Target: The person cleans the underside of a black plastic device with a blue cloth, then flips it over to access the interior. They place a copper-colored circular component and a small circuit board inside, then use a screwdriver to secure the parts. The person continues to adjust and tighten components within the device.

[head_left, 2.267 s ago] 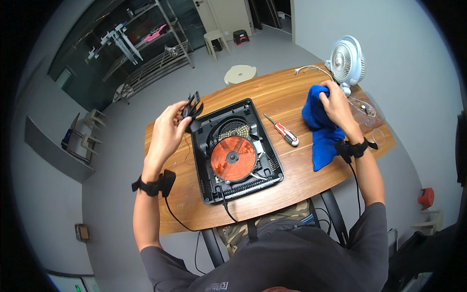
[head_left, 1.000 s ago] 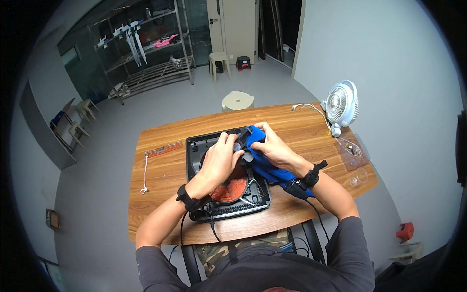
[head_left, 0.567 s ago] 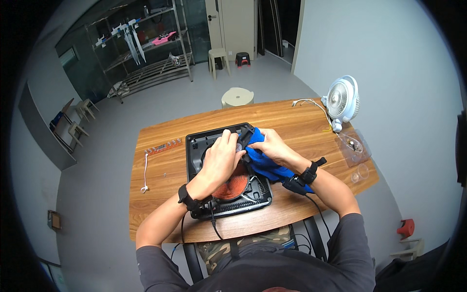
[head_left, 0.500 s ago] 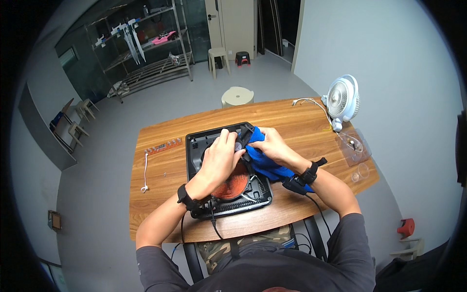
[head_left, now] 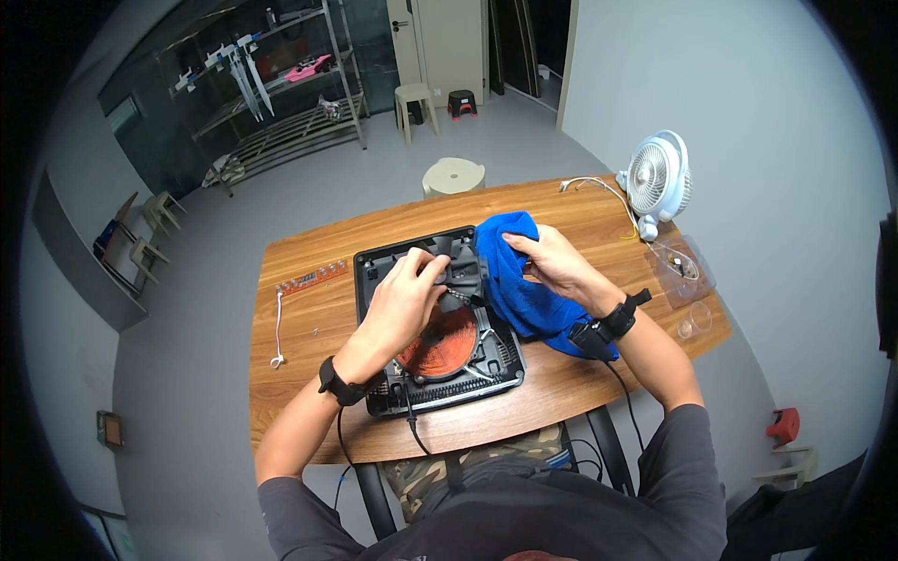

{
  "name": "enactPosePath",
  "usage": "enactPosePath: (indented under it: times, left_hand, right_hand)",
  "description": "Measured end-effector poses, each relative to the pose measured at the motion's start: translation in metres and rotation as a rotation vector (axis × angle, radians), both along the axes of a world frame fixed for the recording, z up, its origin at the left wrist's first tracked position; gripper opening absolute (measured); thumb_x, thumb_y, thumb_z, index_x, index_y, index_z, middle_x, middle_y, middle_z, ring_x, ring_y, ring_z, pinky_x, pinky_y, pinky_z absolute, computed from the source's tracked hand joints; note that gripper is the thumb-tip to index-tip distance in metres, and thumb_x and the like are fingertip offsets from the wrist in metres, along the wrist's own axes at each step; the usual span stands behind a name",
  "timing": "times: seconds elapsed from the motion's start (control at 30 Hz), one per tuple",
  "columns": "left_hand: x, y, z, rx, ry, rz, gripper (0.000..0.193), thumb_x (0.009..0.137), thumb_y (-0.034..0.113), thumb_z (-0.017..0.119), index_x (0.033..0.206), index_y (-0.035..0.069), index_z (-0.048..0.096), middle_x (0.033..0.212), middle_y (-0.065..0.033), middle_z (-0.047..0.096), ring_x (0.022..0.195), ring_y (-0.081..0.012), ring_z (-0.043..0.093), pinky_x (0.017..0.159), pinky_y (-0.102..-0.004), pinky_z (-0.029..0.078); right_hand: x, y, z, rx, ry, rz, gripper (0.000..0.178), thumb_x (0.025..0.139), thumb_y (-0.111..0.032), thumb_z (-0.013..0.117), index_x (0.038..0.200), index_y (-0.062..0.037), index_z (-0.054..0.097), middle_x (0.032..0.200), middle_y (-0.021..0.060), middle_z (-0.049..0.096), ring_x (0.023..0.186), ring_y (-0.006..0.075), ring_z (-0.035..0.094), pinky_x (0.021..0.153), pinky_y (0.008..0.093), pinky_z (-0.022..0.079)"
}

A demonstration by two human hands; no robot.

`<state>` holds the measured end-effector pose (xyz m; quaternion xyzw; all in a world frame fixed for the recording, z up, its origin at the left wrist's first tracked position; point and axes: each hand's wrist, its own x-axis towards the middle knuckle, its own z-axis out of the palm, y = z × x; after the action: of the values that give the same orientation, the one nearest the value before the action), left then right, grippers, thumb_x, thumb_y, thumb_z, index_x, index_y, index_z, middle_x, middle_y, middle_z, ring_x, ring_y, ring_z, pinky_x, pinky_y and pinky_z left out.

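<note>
The left hand (head_left: 404, 297) clamps a small black part (head_left: 460, 277) over the opened black cooker (head_left: 432, 323), its grip closed on the part's left edge. Just right of that grip, the right hand (head_left: 552, 266) pinches a blue cloth (head_left: 524, 290) against the part. Below the grips lies the orange coil (head_left: 441, 341). Both forearms angle inward over the counter (head_left: 309, 327); a white fan (head_left: 657, 179) stands well right.

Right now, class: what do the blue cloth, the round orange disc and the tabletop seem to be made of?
Blue cloth: soft woven fabric, matt; it folds and drapes. Orange disc: probably wound copper wire, with fine concentric rings and a metallic tint. Tabletop: wood or wood-look laminate, smooth, with visible grain lines.
</note>
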<state>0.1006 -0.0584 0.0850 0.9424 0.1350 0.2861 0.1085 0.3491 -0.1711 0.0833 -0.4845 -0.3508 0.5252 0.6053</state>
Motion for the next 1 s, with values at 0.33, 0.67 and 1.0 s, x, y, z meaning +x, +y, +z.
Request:
enactPosePath:
  times: [0.33,0.67,1.0]
  left_hand:
    - [0.01,0.0,0.003,0.362,0.028,-0.209,0.047,0.081,0.001,0.074,0.127,0.007,0.065,0.12,-0.0133,0.062,0.114,-0.034,0.064,0.112,-0.0501,0.049]
    - [-0.003,-0.001,0.003,0.236,0.032,-0.182,0.051,0.08,0.0,0.078,0.128,0.007,0.062,0.118,-0.0141,0.06,0.108,-0.0345,0.063,0.088,-0.0429,0.056]
    - [-0.001,-0.001,0.001,0.367,0.095,-0.238,0.046,0.081,-0.001,0.064,0.127,0.004,0.064,0.123,-0.0158,0.06,0.122,-0.0355,0.061,0.111,-0.0436,0.05]
  right_hand:
    - [-0.002,0.018,-0.014,-0.035,-0.091,0.387,0.029,0.098,-0.016,0.07,0.121,0.0011,0.067,0.111,0.0062,0.071,0.096,0.0113,0.067,0.08,0.0275,0.056]
    - [-0.018,0.02,-0.02,0.036,-0.464,0.099,0.019,0.092,-0.01,0.074,0.108,0.0003,0.075,0.093,0.0034,0.074,0.085,0.0074,0.065,0.078,0.0251,0.054]
    - [-0.027,0.018,-0.011,0.066,-0.224,0.218,0.024,0.096,-0.015,0.071,0.115,-0.0006,0.069,0.103,0.0051,0.071,0.091,0.0108,0.065,0.083,0.0285,0.054]
